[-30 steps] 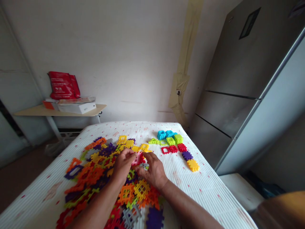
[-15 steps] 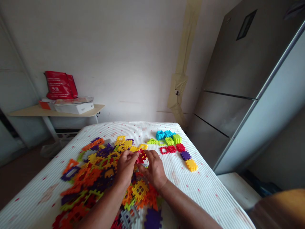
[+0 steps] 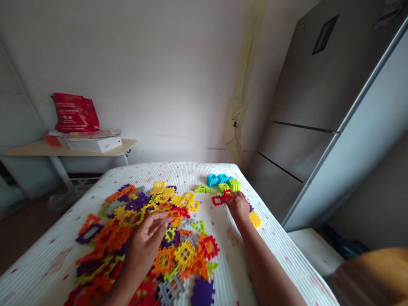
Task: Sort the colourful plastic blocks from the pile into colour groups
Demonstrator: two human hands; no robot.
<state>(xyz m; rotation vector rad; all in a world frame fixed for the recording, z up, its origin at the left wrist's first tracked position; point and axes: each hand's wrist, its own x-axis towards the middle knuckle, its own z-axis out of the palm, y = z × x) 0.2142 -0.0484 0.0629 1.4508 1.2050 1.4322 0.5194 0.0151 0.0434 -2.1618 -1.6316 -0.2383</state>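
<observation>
A colourful heap of plastic interlocking building tiles lies on the table, with a yellow window tile [image 3: 185,253] and a purple solid tile [image 3: 203,291] near its front right. My left hand [image 3: 147,237] is over the heap, thumb and fingers pinching the edge of an orange tile [image 3: 174,213]. At the sorted groups on the right, my right hand [image 3: 239,207] is closed over the red tiles [image 3: 226,195], fingers curled around a red tile at their stack. That hand partly covers the purple stack; a yellow stack [image 3: 255,219] sits just beyond its wrist.
Blue stacks [image 3: 212,179] and lime-green tiles [image 3: 235,184] stand behind the red ones. A white cloth with red spots [image 3: 178,169] covers the table. A grey refrigerator [image 3: 287,140] rises on the right; a side table [image 3: 28,147] at left carries a red bag [image 3: 75,112].
My right hand has moved from the heap rightward to the red stacks, taking the red tile along. My left hand has shifted left and lower, now at an orange tile.
</observation>
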